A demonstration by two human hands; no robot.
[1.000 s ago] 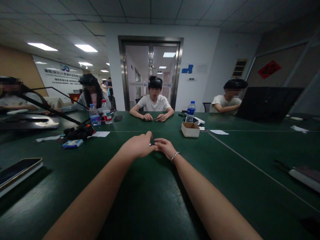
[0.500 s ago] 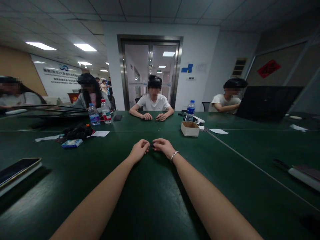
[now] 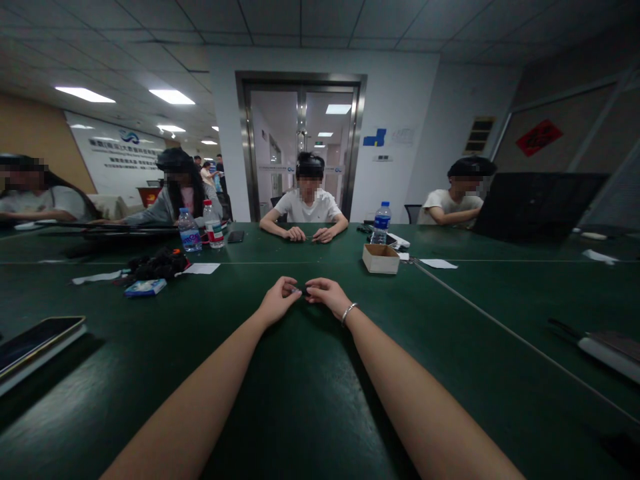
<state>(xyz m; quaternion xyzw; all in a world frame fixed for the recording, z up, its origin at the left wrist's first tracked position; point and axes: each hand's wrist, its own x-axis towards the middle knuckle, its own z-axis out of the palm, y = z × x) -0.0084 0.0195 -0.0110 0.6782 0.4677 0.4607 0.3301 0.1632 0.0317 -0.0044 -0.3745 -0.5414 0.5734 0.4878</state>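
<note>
Over the green table (image 3: 280, 387), my two hands almost meet at the middle. A small black piece (image 3: 305, 291) is pinched in the fingertips of my right hand (image 3: 329, 296), which wears a silver bracelet on its wrist; the piece is too small to name. My left hand (image 3: 278, 299) has its thumb and fingers curled together just left of it. Something tiny and pale shows at the left fingertips, too small to make out. Most of what lies between the fingers is hidden.
Ahead to the right stands an open cardboard box (image 3: 381, 261) near a water bottle (image 3: 381, 220). Leftward are a blue-white packet (image 3: 145, 288), a tangled black bundle (image 3: 157, 264), two bottles and a phone (image 3: 43, 343). A person (image 3: 309, 207) sits opposite; others sit at both sides.
My left thumb has shifted slightly and a pale bit now shows at the left fingertips. The right hand stays almost still with the black piece.
</note>
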